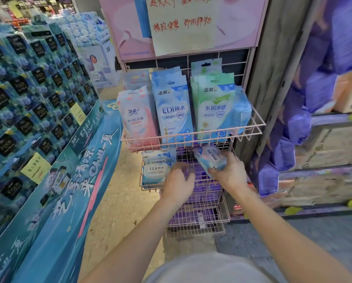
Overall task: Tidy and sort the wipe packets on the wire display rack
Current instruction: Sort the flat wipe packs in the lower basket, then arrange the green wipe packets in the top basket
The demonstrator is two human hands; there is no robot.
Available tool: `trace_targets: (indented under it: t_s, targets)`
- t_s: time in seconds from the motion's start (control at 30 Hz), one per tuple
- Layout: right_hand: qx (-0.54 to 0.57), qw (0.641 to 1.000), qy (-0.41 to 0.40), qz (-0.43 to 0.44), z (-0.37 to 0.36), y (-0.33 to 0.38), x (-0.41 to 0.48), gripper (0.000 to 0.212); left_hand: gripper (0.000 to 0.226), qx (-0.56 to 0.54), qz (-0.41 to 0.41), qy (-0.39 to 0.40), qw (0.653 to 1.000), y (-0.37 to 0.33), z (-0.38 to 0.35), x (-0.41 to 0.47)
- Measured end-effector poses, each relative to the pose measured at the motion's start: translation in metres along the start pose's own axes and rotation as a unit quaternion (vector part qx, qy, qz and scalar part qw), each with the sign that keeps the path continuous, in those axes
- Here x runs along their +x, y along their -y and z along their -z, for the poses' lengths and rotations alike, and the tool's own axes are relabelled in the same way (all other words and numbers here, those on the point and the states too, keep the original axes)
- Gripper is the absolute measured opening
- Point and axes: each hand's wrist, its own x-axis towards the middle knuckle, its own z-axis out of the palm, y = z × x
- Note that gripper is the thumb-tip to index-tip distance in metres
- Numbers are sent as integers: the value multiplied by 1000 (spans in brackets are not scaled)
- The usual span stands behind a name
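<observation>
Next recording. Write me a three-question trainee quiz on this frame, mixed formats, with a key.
1. True or false: the right hand holds a packet.
2. In the top basket, the middle stack of upright packets is: A pink, B blue, C green.
3. Fill in: the EDI packets sit at the ____ end of the second basket.

Key: 1 true; 2 B; 3 left.
</observation>
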Motion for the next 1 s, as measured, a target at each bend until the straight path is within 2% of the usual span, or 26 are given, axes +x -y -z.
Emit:
trace_targets:
  t_s: [0.13, 0.2, 0.3, 0.47, 0.5, 0.6, 0.63, 0.73, 0.77, 0.87, 0.9, 1.0]
  targets:
    - [114, 992, -14, -51, 3, 7, -14, 72, 44, -69, 0, 80, 994, -24, -16, 7]
    - [127, 991, 10, -46, 5, 8, -15, 61, 48, -82, 1, 110, 991, -32, -23, 13]
    - [124, 989, 81, -23, 14, 0, -15, 38, 47, -135, 27, 78, 987, -34, -26, 26]
    - [149, 973, 174, -27, 25, -14, -5, 31, 65, -173, 51, 57, 982, -28, -21, 41]
    - [147, 975, 165, -28, 27, -14, -3, 29, 68, -183, 48, 65, 980, -26, -20, 43]
    - [153, 985, 72, -35, 30, -13, 8, 33, 68, -249, 43, 93, 963, -24, -15, 49]
    - [163, 983, 79, -33, 32, -13, 13, 38, 66, -269, 44, 104, 957, -26, -13, 49]
    - [239, 943, 225, -57, 37, -17, 29, 38, 63, -275, 36, 141, 950, -26, -9, 55]
    - [261, 929, 251, -72, 40, -19, 34, 38, 67, -267, 40, 142, 952, -24, -8, 57]
    - [275, 927, 240, -86, 44, -25, 41, 39, 90, -260, 58, 118, 957, -15, -11, 64]
    - [260, 934, 230, -80, 43, -26, 42, 38, 89, -252, 56, 115, 959, -14, -13, 65]
    - [185, 964, 178, -64, 36, -28, 44, 41, 60, -200, 28, 104, 974, -11, -18, 68]
